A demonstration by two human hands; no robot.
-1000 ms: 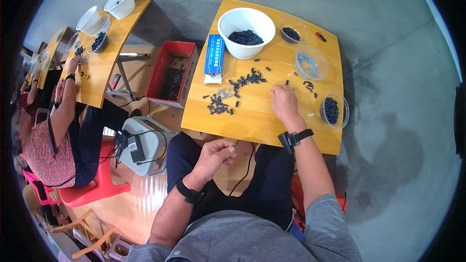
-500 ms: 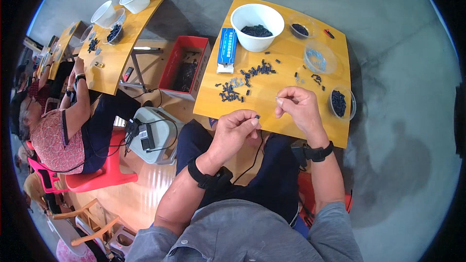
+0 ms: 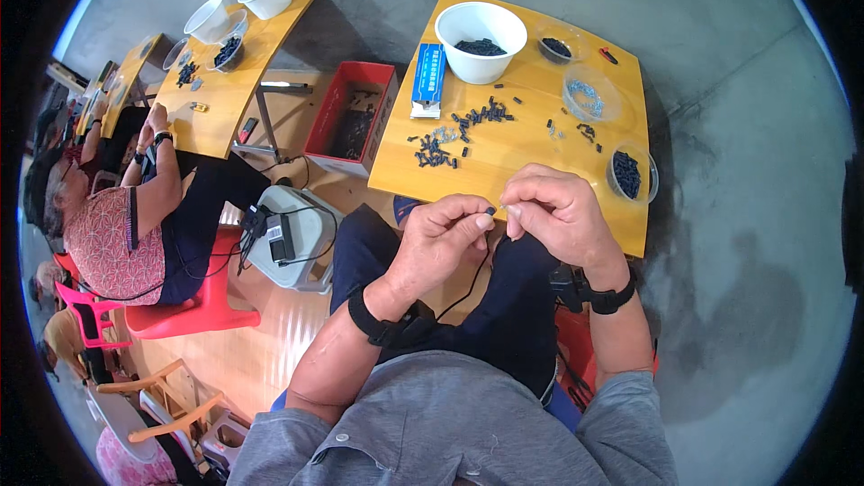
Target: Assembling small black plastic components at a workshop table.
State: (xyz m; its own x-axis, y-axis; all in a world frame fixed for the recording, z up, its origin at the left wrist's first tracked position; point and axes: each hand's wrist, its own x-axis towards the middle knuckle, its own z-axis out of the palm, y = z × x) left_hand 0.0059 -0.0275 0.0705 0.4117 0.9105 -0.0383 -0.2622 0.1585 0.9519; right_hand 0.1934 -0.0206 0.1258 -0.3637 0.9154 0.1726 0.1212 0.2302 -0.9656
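Note:
My left hand [image 3: 439, 236] pinches a small black plastic part [image 3: 490, 211] between thumb and forefinger, just off the table's near edge. Close against it, my right hand [image 3: 560, 211] is closed in a pinch on a tiny pale piece, too small to name. The fingertips of both hands nearly meet, and whether the two pieces touch I cannot tell. Beyond my hands, loose black parts [image 3: 435, 155] lie scattered on the wooden table [image 3: 522, 148] with small silvery pieces [image 3: 445, 134] among them.
A white bucket [image 3: 510, 32] holding black parts stands at the back beside a blue box [image 3: 428, 76]. Clear tubs [image 3: 612, 106] hold silvery or black parts along the right. A red bin [image 3: 335, 108] sits left of the table. Another person [image 3: 112, 234] works at the left table.
My right hand has moved left and down to meet my left hand, bringing its tiny piece up to the black part. The left hand has shifted slightly right.

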